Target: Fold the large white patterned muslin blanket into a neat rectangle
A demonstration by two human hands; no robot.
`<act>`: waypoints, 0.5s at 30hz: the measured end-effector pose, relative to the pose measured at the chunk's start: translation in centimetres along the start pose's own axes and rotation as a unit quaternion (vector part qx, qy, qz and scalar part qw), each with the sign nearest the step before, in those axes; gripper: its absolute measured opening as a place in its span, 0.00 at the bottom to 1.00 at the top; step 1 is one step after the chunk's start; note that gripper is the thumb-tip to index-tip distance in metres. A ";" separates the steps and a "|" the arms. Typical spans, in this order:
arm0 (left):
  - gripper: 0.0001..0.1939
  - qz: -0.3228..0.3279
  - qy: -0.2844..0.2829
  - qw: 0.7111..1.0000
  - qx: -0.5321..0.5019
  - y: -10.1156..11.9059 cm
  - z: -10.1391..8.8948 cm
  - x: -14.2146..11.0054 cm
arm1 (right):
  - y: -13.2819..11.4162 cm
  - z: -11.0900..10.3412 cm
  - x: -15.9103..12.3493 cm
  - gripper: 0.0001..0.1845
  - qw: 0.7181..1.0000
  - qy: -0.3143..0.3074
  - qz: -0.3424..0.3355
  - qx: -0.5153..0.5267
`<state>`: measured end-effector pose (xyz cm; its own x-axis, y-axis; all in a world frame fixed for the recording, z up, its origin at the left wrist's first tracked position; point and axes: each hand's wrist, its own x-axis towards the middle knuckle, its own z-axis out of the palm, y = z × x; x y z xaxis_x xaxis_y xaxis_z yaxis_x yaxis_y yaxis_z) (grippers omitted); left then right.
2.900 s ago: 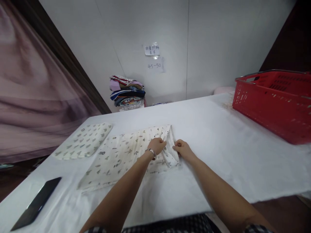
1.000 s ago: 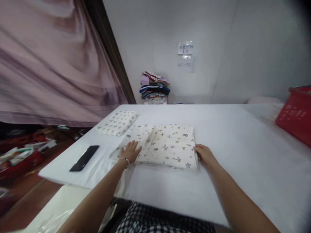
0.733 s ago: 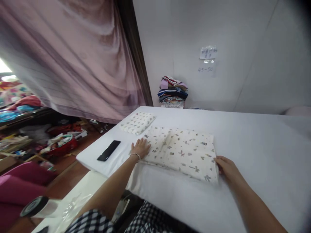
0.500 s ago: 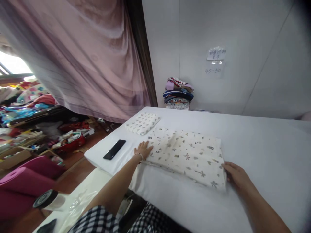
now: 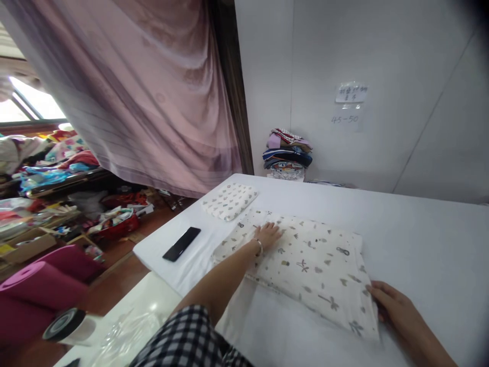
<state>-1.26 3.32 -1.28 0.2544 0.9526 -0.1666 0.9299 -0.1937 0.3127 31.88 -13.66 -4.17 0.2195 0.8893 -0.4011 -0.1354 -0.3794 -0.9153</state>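
A folded white cloth (image 5: 317,267) printed with palm trees and small animals lies spread on the white table. My left hand (image 5: 268,235) rests flat on its left part, fingers spread, a bracelet at the wrist. At the cloth's right edge, my right hand (image 5: 395,308) pinches the border between thumb and fingers; some fingertips are hidden under the cloth. Beyond the left end sits a smaller, neatly folded cloth (image 5: 230,201) with a grey print. A black phone (image 5: 182,243) lies near the table's left edge.
A stack of folded fabrics (image 5: 287,155) stands behind the table by the wall. A pink curtain (image 5: 164,92) hangs at the left. Close to me, a lower white surface holds clear plastic (image 5: 128,331) and a dark-lidded jar (image 5: 71,326). Pink rolls (image 5: 42,280) stand further left.
My left hand has slid rightward from the cloth's left edge onto its top. More of the cloth's left end now shows. My right hand still grips the right edge.
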 end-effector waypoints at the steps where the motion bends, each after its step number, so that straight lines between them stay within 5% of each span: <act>1: 0.28 -0.011 0.008 1.000 -0.004 -0.8 -0.6 0.3 | 0.1 -0.1 0.1 0.16 1.000 0.000 0.001 -0.002; 5: 0.32 -0.076 0.054 0.996 0.013 -4.9 -3.1 1.1 | 0.6 -0.4 0.8 0.18 1.000 0.000 0.022 -0.017; 9: 0.36 -0.168 0.036 0.984 0.038 -8.5 -3.8 1.4 | 0.6 -0.5 0.7 0.20 0.999 0.000 0.032 -0.023; 15: 0.38 -0.187 0.043 0.980 0.056 -9.6 -3.0 1.9 | -0.8 0.4 -0.5 0.19 0.998 0.026 0.021 -0.044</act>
<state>-10.51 7.74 -1.80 -0.1282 0.9772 -0.1693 0.9784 0.1525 0.1393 31.49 -13.67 -3.25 0.2655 0.8584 -0.4390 -0.0598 -0.4398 -0.8961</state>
